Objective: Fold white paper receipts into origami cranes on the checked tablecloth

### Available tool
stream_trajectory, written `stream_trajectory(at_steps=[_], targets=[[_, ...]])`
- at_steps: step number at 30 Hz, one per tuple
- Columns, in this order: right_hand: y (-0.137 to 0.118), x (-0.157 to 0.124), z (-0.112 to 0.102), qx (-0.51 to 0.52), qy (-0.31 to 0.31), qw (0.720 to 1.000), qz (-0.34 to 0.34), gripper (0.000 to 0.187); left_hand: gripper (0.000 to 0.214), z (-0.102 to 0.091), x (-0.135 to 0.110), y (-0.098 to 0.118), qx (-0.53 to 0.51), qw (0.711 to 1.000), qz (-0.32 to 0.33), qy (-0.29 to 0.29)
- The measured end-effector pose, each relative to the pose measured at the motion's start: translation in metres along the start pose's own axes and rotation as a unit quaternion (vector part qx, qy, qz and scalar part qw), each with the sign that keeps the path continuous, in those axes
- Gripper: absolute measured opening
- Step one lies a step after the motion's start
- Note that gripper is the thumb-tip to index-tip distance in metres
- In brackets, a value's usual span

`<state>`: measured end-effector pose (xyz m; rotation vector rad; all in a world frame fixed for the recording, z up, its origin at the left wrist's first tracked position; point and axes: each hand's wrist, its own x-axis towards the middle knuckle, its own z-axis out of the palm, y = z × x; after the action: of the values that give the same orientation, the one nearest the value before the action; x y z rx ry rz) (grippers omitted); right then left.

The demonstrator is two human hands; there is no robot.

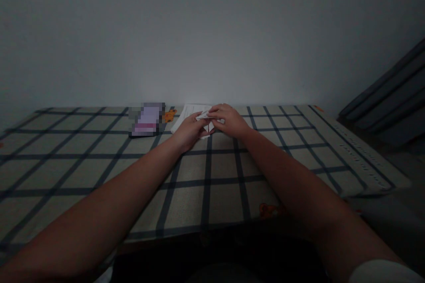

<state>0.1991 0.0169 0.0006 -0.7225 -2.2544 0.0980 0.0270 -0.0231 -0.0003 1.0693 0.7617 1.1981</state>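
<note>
Folded paper (205,115): small, white, held between 2 hands near the far edge of the checked cloth (224,159). The left hand (189,131) grips it from the left, thumb on the near side; the right hand (230,120) is closed on it from the right, fingers bent over the top. The fingertips of the 2 hands lie very near each other; whether they touch cannot be told.

Done, as judged from the present state: the paper has angular faces and at least 1 crease, so some folding appears complete. The number of folds cannot be read, because the fingers cover much of the piece and the light is dim.

Left, as judged: the shape looks unfinished, with a pale flap standing out below the fingers, and neither hand has let go. Whether the flap is part of the folded piece or a separate layer is unclear. No finished piece is seen set aside.

Nearby: white sheets (194,108) lie flat just behind the left hand, faint lines on the top 1. A phone (146,119), pixelated, lies further left, apart from both hands.
</note>
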Motion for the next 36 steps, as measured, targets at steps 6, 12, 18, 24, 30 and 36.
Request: stream_trajectory(at_steps=[6, 12, 18, 24, 30, 36], targets=[[-0.008, 0.002, -0.004, -0.022, -0.029, 0.999, 0.008, 0.026, 0.019, 0.0, 0.0, 0.001, 0.032, 0.999, 0.001, -0.014], [-0.011, 0.001, -0.004, -0.027, -0.03, 0.999, 0.006, 0.03, 0.027, -0.002, 0.001, -0.001, 0.088, 0.995, -0.006, 0.049], [-0.012, 0.001, -0.004, -0.05, -0.061, 0.997, 0.019, 0.026, 0.021, -0.004, 0.002, -0.003, 0.059, 0.998, -0.019, 0.015], [-0.016, 0.0, -0.005, -0.001, -0.01, 0.999, 0.031, 0.032, 0.017, -0.011, 0.005, -0.003, 0.108, 0.994, -0.012, 0.003], [-0.022, -0.001, -0.007, 0.032, -0.003, 0.998, 0.063, 0.036, 0.04, -0.007, 0.002, 0.001, 0.089, 0.994, -0.014, 0.061], [-0.022, -0.001, -0.008, 0.043, -0.003, 0.995, 0.089, 0.024, 0.045, -0.003, 0.0, 0.005, 0.078, 0.995, 0.008, 0.058]])
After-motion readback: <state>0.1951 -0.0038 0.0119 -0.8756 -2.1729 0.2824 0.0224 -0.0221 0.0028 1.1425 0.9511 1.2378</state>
